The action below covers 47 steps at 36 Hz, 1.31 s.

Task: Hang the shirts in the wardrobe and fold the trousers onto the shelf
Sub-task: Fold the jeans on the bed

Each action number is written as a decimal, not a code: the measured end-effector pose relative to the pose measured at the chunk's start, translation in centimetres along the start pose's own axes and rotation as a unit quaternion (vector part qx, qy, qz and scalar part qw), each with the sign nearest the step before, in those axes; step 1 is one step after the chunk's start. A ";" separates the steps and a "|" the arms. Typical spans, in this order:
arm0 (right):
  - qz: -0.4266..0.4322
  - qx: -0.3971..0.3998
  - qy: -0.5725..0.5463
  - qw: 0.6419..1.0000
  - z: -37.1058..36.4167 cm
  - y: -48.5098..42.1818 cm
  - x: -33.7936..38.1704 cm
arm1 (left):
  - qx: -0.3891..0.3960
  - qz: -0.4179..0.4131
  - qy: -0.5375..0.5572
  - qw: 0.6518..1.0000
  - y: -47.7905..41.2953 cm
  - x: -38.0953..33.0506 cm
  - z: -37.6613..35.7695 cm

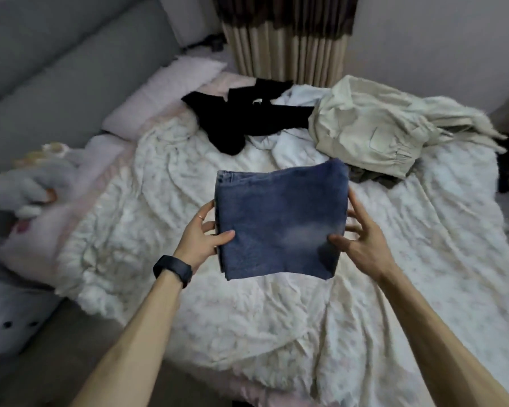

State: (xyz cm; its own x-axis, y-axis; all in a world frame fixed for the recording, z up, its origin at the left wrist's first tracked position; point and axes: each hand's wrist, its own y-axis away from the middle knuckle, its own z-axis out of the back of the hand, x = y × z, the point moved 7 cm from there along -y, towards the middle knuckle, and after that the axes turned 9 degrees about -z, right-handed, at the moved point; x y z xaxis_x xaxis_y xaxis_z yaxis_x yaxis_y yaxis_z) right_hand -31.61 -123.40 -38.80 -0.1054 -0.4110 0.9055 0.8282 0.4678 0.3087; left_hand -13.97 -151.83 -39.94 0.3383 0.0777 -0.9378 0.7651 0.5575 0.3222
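A pair of blue jeans (279, 218), folded into a square, is lifted above the bed (188, 289). My left hand (202, 235) grips its left edge, thumb on top and fingers underneath. My right hand (357, 235) holds the right edge the same way, thumb pressed on the denim. Behind them on the bed lie a black garment (247, 118), a white shirt (291, 148) and crumpled beige trousers (373, 127).
A white rumpled quilt covers the bed. Pink pillows (171, 92) lie at the left by a grey padded headboard (56, 69). A plush toy (21, 186) sits at the far left. Striped curtains (288, 39) hang behind the bed. No wardrobe is in view.
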 end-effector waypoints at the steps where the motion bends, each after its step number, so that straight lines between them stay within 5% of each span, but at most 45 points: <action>1: 0.025 0.017 0.005 1.000 -0.2 0.4 1.9 | -0.027 -0.012 0.007 1.000 1.8 -1.3 0.9; 7: 0.173 0.107 0.029 0.979 -1.7 3.6 11.5 | -0.163 -0.076 0.026 0.983 13.4 -7.4 5.8; 20: 0.368 0.324 0.006 0.871 -13.1 19.4 27.2 | -0.446 -0.188 0.012 0.875 42.8 -13.6 14.0; 33: 0.452 0.544 -0.082 0.702 -25.3 43.2 33.1 | -0.668 -0.187 -0.055 0.718 73.3 -14.3 15.3; 47: 0.487 0.677 -0.100 0.542 -33.0 70.4 33.2 | -0.838 -0.101 -0.098 0.528 99.5 -12.3 10.5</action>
State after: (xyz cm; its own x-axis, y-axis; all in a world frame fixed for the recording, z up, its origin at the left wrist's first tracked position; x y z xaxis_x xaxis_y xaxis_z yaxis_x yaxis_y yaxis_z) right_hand 41.35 -129.90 3.38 -0.1508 0.5777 0.8022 -0.6056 0.5874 -0.5368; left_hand 63.75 -105.95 5.01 0.5181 -0.1184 -0.8471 -0.7063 0.4993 -0.5018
